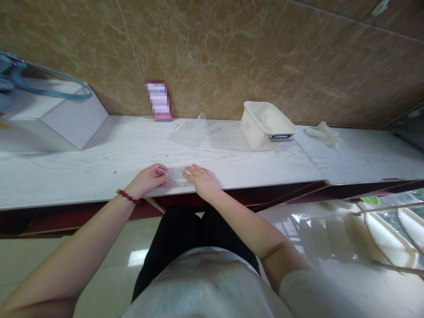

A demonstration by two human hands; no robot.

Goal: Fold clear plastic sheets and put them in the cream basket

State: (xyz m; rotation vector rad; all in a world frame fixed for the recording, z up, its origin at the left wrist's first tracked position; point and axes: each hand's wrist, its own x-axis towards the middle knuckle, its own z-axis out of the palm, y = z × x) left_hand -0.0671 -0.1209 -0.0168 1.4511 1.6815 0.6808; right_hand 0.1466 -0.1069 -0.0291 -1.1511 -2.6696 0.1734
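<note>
A small clear plastic bag lies flat near the front edge of the white wood-grain counter. Its left edge is pinched between the thumb and curled fingers of my left hand, which wears a red beaded bracelet at the wrist. On the bag's right end, the fingers of my right hand rest stretched out and a little apart. Behind it, toward the wall, another larger clear plastic bag lies on the counter.
A cream plastic bin with a grey handle stands against the wall. To its right lies a crumpled whitish plastic piece. A white box with a blue strap sits at left. A blurred phone-like object leans on the wall.
</note>
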